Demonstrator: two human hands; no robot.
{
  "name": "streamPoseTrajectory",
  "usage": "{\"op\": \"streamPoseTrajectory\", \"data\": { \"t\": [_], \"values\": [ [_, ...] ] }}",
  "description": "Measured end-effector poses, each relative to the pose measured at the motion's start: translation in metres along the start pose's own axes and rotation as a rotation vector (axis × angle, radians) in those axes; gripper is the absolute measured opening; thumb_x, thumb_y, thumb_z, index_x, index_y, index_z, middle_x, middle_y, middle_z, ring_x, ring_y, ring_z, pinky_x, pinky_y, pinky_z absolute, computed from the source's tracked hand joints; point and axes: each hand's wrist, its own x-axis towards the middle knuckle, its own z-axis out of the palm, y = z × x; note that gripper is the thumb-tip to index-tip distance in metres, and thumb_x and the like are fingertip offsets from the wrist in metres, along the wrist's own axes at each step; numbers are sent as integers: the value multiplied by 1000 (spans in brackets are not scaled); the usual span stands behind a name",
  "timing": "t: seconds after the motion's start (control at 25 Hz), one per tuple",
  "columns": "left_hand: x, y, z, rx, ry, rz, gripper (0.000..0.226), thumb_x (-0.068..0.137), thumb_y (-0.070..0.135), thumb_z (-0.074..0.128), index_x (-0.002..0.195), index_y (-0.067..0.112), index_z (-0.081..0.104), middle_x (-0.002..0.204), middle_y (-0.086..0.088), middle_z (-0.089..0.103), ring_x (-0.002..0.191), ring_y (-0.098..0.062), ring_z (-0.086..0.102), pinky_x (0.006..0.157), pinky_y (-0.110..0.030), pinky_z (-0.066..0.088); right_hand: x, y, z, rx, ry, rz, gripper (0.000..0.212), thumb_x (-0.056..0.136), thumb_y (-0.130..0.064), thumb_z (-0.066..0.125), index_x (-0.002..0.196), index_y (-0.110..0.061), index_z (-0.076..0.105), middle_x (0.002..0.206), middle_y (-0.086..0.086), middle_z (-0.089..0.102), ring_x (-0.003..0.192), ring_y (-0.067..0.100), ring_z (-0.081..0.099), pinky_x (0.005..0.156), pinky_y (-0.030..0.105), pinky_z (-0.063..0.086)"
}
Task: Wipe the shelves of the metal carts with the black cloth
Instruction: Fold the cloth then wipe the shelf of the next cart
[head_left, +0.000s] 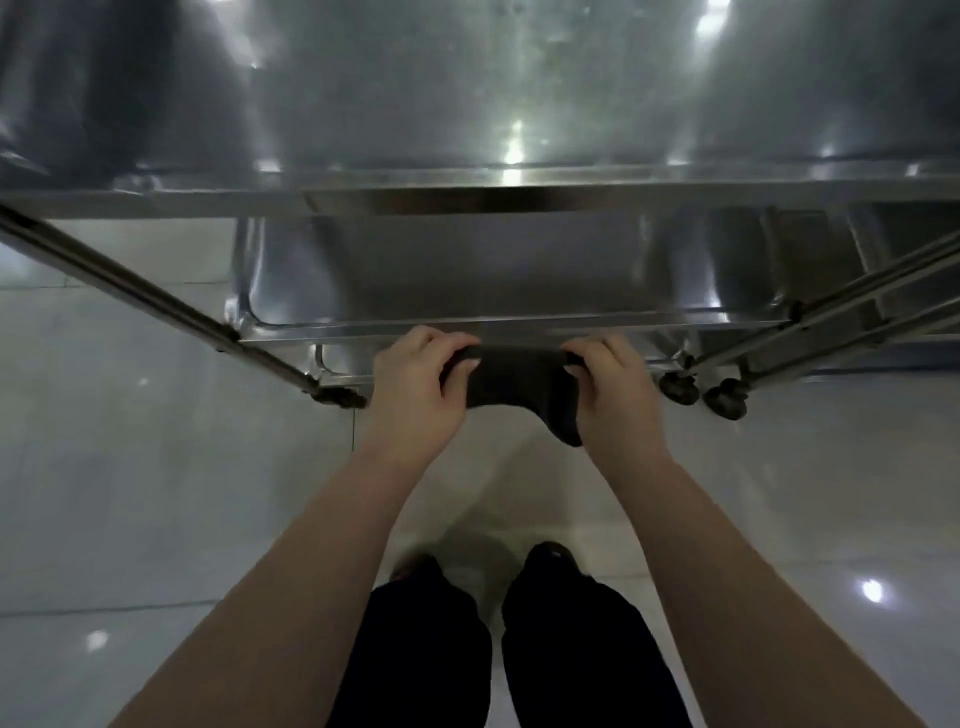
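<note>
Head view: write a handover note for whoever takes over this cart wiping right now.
Left hand grips the left end of the black cloth; right hand grips its right end.
The cloth is stretched between them at the near rim of the lower shelf, with one corner hanging down. Contact with the rim is unclear.
Done: cannot tell which shelves are already wiped.
Left: probably wipe the lower shelf, then check the top shelf.

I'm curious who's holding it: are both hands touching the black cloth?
Touching. Head view: left hand and right hand each grip one end of the black cloth.
</note>
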Motion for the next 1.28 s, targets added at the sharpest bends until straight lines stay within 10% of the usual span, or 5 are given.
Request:
{"op": "streamPoseTrajectory", "data": {
  "t": [0.32,0.52,0.8,1.08,1.28],
  "values": [
    [33,-59,109,-24,5,19,21,85,17,63,102,14,74,96,-3,64,92,-25,62,88,-49,49,28,99,81,31,44,7,22,92,-2,53,109,-3,67,109,13,58,100,32,55,80,37,46],
    [82,-81,142,-59,93,86,15,84,10,69,97,14,74,93,-4,67,88,-12,56,79,-6,35,79,130,95,37,155,-157,18,91,1,56,104,1,68,102,20,58,95,37,57,84,40,47],
    [132,-88,161,-163,224,90,13,84,19,66,93,20,75,76,29,53,84,10,48,70,6,30,132,150,99,0,275,-313,16,89,-2,56,100,-4,68,98,13,59,93,24,55,84,29,43],
    [213,-91,186,213,89,45,45,94,38,57,138,29,52,135,-10,55,123,-32,49,101,-43,39,196,149,115,-471,72,67,48,101,-40,42,147,-28,38,157,7,28,142,39,17,116,55,12],
    [246,-116,194,408,-93,20,51,104,39,31,154,33,23,161,-4,22,148,-37,13,118,-52,7,176,135,173,-453,-281,73,83,71,-92,6,145,-58,-10,161,-14,-17,144,41,-22,104,67,-23]
  ]
}}
